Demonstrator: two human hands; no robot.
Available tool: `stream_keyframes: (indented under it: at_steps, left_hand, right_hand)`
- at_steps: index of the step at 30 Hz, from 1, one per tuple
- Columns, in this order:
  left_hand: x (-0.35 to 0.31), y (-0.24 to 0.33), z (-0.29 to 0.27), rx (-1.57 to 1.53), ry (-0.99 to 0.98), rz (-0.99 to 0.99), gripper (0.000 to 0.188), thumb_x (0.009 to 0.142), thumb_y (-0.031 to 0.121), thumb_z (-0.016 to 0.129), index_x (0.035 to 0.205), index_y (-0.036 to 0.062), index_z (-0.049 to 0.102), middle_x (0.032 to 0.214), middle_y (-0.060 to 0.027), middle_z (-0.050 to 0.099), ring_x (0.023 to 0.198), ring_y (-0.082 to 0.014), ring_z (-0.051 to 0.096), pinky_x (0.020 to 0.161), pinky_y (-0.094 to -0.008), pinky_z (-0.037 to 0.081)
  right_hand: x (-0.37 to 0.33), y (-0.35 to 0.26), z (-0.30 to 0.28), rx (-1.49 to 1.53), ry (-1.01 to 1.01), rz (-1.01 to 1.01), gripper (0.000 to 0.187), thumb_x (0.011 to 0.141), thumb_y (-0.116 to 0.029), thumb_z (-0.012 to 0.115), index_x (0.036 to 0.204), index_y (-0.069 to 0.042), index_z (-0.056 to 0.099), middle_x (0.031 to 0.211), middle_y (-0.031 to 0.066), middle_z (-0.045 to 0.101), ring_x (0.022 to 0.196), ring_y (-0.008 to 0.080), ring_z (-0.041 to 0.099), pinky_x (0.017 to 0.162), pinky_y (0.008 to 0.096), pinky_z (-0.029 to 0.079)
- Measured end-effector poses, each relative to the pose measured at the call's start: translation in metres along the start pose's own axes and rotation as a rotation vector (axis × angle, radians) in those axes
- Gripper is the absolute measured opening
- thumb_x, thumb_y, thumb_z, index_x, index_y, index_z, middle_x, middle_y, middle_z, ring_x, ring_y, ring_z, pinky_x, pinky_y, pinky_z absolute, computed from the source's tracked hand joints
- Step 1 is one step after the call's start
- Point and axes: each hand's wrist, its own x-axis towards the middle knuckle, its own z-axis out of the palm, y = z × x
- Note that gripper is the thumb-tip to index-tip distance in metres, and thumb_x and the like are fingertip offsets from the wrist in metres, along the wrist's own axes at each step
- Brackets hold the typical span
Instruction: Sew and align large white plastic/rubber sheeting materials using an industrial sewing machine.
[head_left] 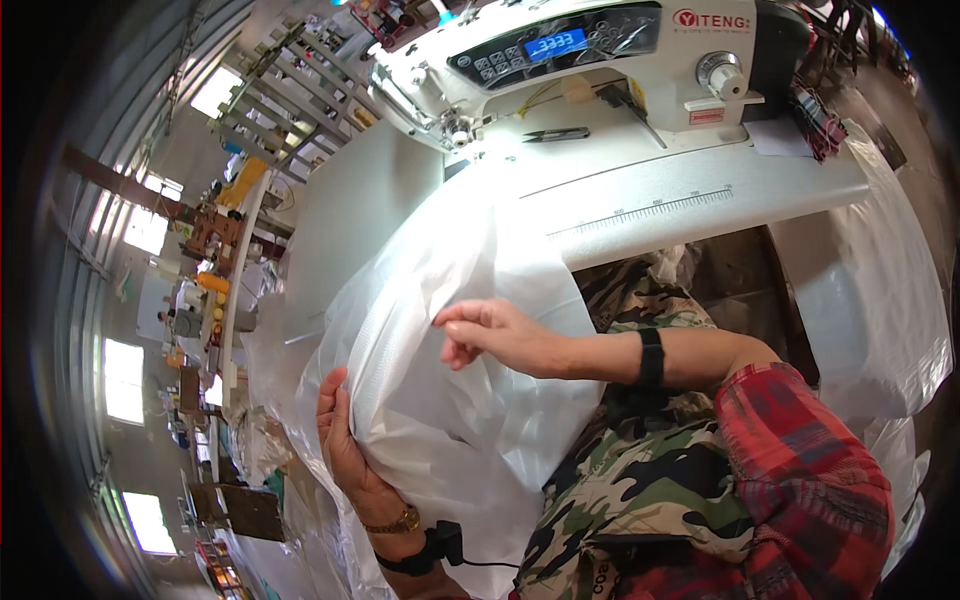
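The right hand's fingers (462,318) are drawn together, pinching a fold of the white translucent fabric (450,400) near the centre of the picture; the right hand (495,335) reaches in from three o'clock on a bare forearm with a black wrist band (651,357) and a red plaid sleeve (810,470). At seven o'clock from it the left hand (345,440) lies with fingers spread flat and pressed against the side of the same bundle, cupping it from below; a gold watch (398,522) and a black strap with a cable (430,550) sit on that wrist.

The fabric is bunched in the lap over camouflage trousers (640,480), and rises toward twelve o'clock onto the sewing table (700,190). By my reading the person is gathering and sorting the sheet, finding an edge before it goes under the needle. The next move probably calls for drawing the pinched fold taut and feeding it up toward the needle area (460,130), with the left hand keeping the bulk from sliding off.

The table is white, with a printed ruler along its front edge, and carries a white sewing machine (600,60) with a lit blue display and small black snips (555,133). More white sheeting hangs at four o'clock. At nine o'clock a long workshop with bright windows (125,380) and cluttered benches stretches away.
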Motion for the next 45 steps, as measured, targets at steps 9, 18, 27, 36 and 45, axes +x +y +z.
stream_keyframes:
  at_steps: [9, 18, 27, 36, 45]
  left_hand:
    - [0.006, 0.011, 0.011, 0.038, 0.162, -0.035, 0.022, 0.100, 0.012, 0.047, 0.117, 0.0060, 0.059, 0.115, -0.0152, 0.065, 0.101, -0.0259, 0.066, 0.090, -0.0376, 0.057]
    - [0.016, 0.005, -0.027, 0.177, 0.024, -0.020, 0.016, 0.098, 0.008, 0.051, 0.107, 0.0006, 0.062, 0.101, -0.0118, 0.067, 0.090, -0.0175, 0.064, 0.083, -0.0274, 0.054]
    - [0.041, -0.022, -0.068, 1.021, -0.065, 0.186, 0.019, 0.093, 0.005, 0.055, 0.100, -0.0033, 0.070, 0.094, -0.0106, 0.070, 0.084, -0.0176, 0.064, 0.081, -0.0294, 0.051]
    - [0.010, -0.010, 0.046, 1.376, -0.431, 0.520, 0.016, 0.079, 0.010, 0.073, 0.090, -0.0001, 0.067, 0.075, -0.0112, 0.067, 0.069, -0.0304, 0.063, 0.069, -0.0374, 0.050]
    - [0.017, -0.018, 0.037, 0.946, -0.275, 0.077, 0.014, 0.091, 0.006, 0.059, 0.096, -0.0055, 0.064, 0.070, -0.0018, 0.060, 0.064, -0.0062, 0.050, 0.059, -0.0230, 0.041]
  right_hand:
    - [0.049, -0.016, -0.012, 0.315, 0.445, -0.087, 0.023, 0.087, -0.001, 0.045, 0.108, -0.005, 0.054, 0.102, 0.0071, 0.062, 0.095, 0.0149, 0.060, 0.084, 0.0325, 0.050]
    - [0.028, 0.013, 0.000, 0.335, -0.354, 0.163, 0.029, 0.090, -0.021, 0.063, 0.114, -0.004, 0.060, 0.104, 0.0063, 0.062, 0.099, 0.0184, 0.059, 0.089, 0.0337, 0.049]
    - [-0.035, 0.028, 0.018, -0.322, -0.545, 0.209, 0.051, 0.091, -0.042, 0.060, 0.113, 0.004, 0.064, 0.104, 0.0125, 0.068, 0.090, 0.0186, 0.060, 0.081, 0.0340, 0.048]
    - [-0.061, 0.046, 0.054, -0.548, -0.202, 0.016, 0.041, 0.089, -0.031, 0.058, 0.094, 0.009, 0.057, 0.089, 0.0292, 0.061, 0.087, 0.0423, 0.060, 0.079, 0.0468, 0.047]
    - [-0.043, 0.042, 0.006, -0.625, 0.034, 0.028, 0.036, 0.091, -0.029, 0.061, 0.109, 0.001, 0.056, 0.096, 0.0157, 0.062, 0.089, 0.0288, 0.060, 0.080, 0.0398, 0.049]
